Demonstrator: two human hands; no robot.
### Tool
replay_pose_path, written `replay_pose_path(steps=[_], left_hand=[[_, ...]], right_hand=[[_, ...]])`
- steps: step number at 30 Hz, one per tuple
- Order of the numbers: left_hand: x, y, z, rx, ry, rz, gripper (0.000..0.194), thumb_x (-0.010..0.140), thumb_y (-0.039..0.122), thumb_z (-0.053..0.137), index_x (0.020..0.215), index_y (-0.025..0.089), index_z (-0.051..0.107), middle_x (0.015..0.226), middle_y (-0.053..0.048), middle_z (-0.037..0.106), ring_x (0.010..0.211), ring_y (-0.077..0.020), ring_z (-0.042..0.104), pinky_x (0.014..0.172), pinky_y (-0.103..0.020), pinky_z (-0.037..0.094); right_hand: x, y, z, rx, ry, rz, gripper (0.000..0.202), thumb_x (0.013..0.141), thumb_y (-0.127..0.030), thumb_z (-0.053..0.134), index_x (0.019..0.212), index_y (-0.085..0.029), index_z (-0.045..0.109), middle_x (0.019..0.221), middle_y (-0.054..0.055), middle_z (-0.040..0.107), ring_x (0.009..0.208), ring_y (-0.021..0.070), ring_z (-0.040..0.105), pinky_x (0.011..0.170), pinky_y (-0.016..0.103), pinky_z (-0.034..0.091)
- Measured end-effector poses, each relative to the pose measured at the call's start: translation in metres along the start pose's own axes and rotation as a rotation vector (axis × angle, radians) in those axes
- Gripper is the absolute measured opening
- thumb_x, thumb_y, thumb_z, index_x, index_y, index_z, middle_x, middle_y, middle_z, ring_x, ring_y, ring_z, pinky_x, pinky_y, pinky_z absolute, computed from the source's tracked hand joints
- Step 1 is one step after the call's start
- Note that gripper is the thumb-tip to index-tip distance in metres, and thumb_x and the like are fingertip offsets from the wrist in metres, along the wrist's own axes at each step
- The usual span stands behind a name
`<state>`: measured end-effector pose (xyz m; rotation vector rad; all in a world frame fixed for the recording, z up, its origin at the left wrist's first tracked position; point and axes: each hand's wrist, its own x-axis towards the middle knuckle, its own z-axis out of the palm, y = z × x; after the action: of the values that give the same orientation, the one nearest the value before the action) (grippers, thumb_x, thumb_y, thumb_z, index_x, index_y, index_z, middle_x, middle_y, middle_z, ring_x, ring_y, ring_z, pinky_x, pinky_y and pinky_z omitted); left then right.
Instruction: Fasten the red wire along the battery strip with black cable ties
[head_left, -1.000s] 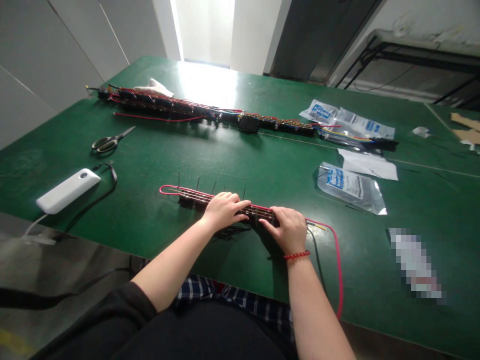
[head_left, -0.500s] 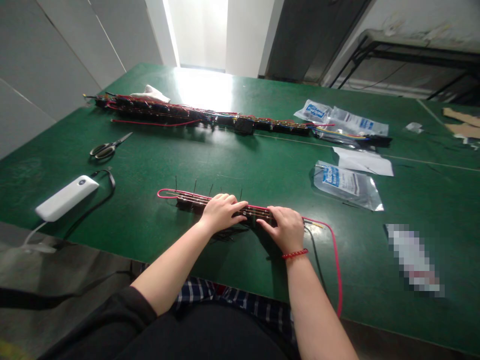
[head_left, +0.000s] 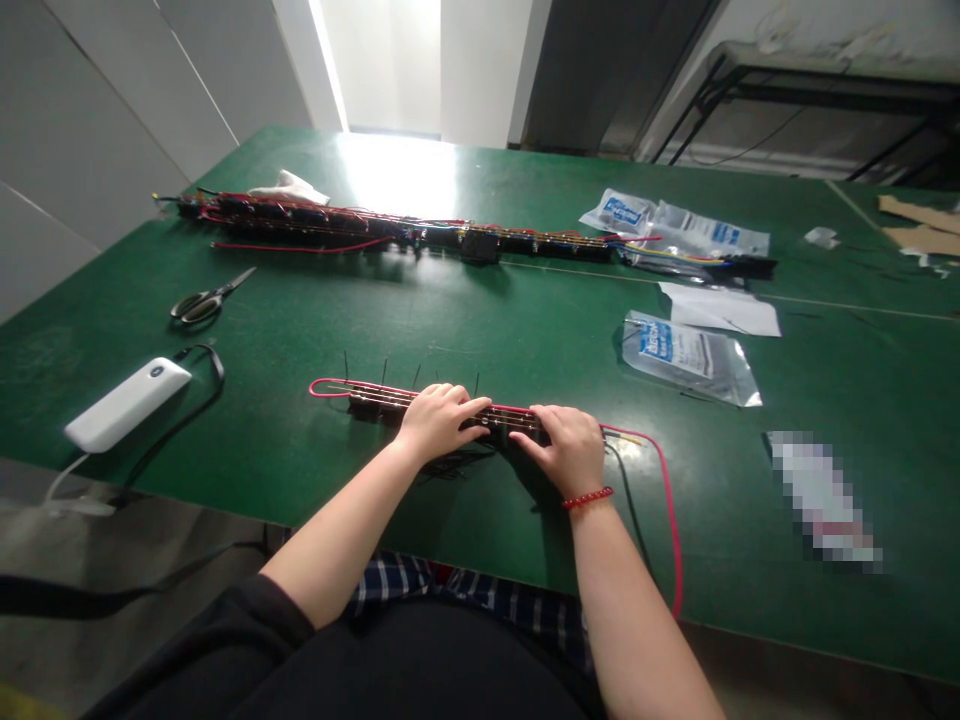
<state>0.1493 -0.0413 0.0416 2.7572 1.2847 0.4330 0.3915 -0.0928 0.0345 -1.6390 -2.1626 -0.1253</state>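
A black bar with thin metallic rods and a red wire along it (head_left: 377, 400) lies on the green table before me. Several black cable ties stick up from its far side. My left hand (head_left: 441, 422) grips the middle of the bar, thumb on the near side and fingers over the top. Closer to its right end, my right hand (head_left: 574, 447) holds it in the same way, a red beaded bracelet on the wrist. The red wire (head_left: 670, 500) loops at the left end and trails off the right end toward the table's front edge. Both palms hide parts of the bar.
Farther back lies a longer wired black assembly (head_left: 360, 228). Scissors (head_left: 206, 302) and a white power bank (head_left: 129, 403) with cables are at left. Plastic bags (head_left: 682, 358), white paper (head_left: 718, 308) and a pixelated item (head_left: 823, 497) are at right.
The camera view has shifted slightly, so most things appear a little farther left. Both hands keep their hold on the bar, with no clear movement along it.
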Motion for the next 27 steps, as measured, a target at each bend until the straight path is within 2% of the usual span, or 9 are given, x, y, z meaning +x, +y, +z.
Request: replay_pose_path(steps=[27], left_hand=[[-0.0007,-0.0016,0.003,0.011,0.039,0.014,0.045,0.087,0.056,0.058,0.124,0.031,0.061,0.096,-0.004,0.064,0.088,-0.0206,0.058,0.081,-0.035,0.042]], right_hand=[[0.0,0.0015,0.0015,0.008,0.03,-0.009,0.046,0.086,-0.06,0.059,0.105,-0.019,0.066,0.1,0.007,0.071,0.093,0.0225,0.061,0.084,0.035,0.036]])
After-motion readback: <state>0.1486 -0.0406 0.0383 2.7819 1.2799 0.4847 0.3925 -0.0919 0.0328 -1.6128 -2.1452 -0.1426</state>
